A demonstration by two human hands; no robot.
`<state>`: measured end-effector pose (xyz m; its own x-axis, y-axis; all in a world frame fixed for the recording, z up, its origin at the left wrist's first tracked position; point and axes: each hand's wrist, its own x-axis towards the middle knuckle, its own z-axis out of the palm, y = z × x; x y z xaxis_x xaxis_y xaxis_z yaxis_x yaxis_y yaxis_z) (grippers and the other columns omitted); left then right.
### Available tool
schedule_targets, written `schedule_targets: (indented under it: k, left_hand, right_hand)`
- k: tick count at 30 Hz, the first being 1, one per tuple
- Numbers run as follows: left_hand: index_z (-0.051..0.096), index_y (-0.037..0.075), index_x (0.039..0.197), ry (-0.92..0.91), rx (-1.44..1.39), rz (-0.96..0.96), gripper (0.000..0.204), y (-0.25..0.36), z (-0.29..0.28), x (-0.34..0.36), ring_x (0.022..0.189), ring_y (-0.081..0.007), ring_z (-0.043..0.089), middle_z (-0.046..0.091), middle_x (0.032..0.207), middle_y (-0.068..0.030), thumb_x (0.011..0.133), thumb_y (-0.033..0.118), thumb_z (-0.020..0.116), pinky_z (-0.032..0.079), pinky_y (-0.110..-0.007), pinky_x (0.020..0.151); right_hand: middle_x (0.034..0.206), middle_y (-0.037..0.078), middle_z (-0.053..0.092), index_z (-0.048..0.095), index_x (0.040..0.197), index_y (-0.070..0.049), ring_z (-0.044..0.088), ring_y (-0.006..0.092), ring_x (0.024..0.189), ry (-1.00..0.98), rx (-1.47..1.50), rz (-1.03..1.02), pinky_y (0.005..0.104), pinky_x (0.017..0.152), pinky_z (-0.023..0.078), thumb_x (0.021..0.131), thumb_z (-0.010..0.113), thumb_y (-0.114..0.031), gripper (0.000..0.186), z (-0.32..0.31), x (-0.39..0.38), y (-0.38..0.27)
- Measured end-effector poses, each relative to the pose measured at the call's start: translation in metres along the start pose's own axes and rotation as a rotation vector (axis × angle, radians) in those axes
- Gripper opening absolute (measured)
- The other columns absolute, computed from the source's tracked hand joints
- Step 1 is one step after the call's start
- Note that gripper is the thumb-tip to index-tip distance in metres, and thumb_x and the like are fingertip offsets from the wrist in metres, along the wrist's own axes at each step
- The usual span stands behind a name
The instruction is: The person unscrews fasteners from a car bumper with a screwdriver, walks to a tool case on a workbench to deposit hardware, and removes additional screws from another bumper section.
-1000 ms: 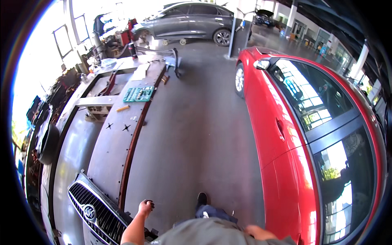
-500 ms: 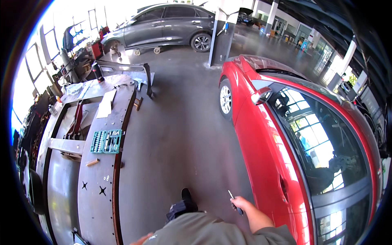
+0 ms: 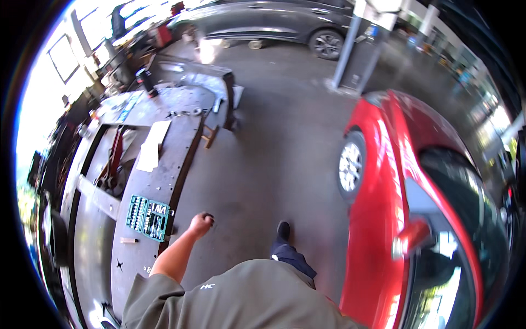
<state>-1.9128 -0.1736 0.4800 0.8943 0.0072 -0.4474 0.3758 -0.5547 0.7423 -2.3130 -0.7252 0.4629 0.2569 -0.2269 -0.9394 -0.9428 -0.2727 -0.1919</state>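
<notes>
My left hand point(image 3: 201, 223) swings beside the steel workbench point(image 3: 178, 164), its fingers curled round something small and dark that I cannot make out. Just left of it, an open teal socket set point(image 3: 148, 217) lies on the bench, with a short wooden-coloured bar point(image 3: 129, 240) below it. White sheets point(image 3: 151, 149) and some metal tools point(image 3: 185, 112) lie farther up the top, near a black cylinder point(image 3: 147, 82). My right hand is out of sight, hidden by my body.
A red car point(image 3: 372, 257) stands close on my right, with grey floor point(image 3: 263, 164) between it and the bench. Ahead are a grey car point(image 3: 274, 24), a pillar point(image 3: 353, 60), a loose body panel point(image 3: 223, 96) and a small wooden stand point(image 3: 209, 136) beside the bench.
I have moved forward along the aisle, bringing the bench's far end and red car's front nearer. My left hand has come back into view; my right hand, earlier holding a thin tool, has left it.
</notes>
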Motion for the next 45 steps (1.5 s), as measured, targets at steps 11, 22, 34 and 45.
schedule_targets:
  k: [11,22,34,45]
  left_hand:
    - [0.074,0.003,0.113,-0.416,0.214,-0.671,0.042,0.043,0.042,0.142,0.107,-0.0341,0.07,0.075,0.111,-0.019,0.09,0.032,0.054,0.054,-0.045,0.095]
    - [0.069,0.001,0.107,-0.014,0.344,-0.112,0.038,0.314,-0.07,0.722,0.101,-0.0449,0.068,0.071,0.104,-0.0276,0.091,0.031,0.052,0.054,-0.052,0.091]
    - [0.073,0.004,0.104,0.149,0.245,-0.386,0.037,0.521,-0.171,1.091,0.104,-0.0409,0.07,0.073,0.107,-0.0247,0.091,0.032,0.053,0.055,-0.049,0.093]
    - [0.073,0.004,0.12,-0.365,0.126,-0.739,0.049,0.477,-0.216,1.293,0.11,-0.0365,0.069,0.073,0.118,-0.0196,0.088,0.037,0.055,0.054,-0.044,0.098]
  right_hand:
    - [0.078,0.01,0.065,0.059,0.106,0.001,0.063,0.0202,0.06,0.02,0.142,-0.39,0.0355,0.053,0.054,0.103,0.061,-0.021,0.023,-0.323,0.179,-0.64]
    - [0.08,0.015,0.072,0.072,0.096,0.006,0.069,0.0242,0.066,0.128,-0.41,-0.362,0.0397,0.061,0.054,0.086,0.068,-0.021,0.028,-0.405,0.314,-0.917]
    - [0.066,0.009,0.061,0.064,0.086,-0.002,0.06,0.0208,0.053,-0.029,-0.135,-0.148,0.0369,0.046,0.046,0.092,0.057,-0.004,0.009,-0.509,0.5,-1.403]
    - [0.072,0.002,0.056,0.054,0.103,-0.008,0.055,0.0117,0.055,0.102,-0.034,-0.676,0.0256,0.043,0.044,0.101,0.053,-0.007,0.002,-0.559,0.573,-2.069]
